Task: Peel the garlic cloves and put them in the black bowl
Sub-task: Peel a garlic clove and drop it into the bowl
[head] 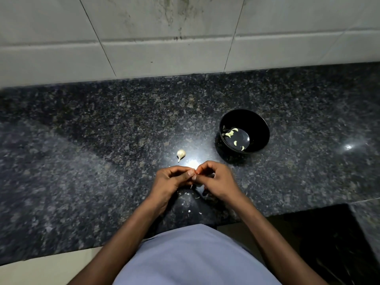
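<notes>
A dark speckled granite counter is backed by a wall of pale tiles, and on it a black bowl is set to the right, with several peeled garlic cloves lying inside. An unpeeled garlic piece is left on the counter just left of the bowl, near the hands, and small flakes of garlic skin are scattered beneath them. The left hand and the right hand are brought together with fingers curled and fingertips touching, seemingly pinched on something small, though what is held cannot be told.
</notes>
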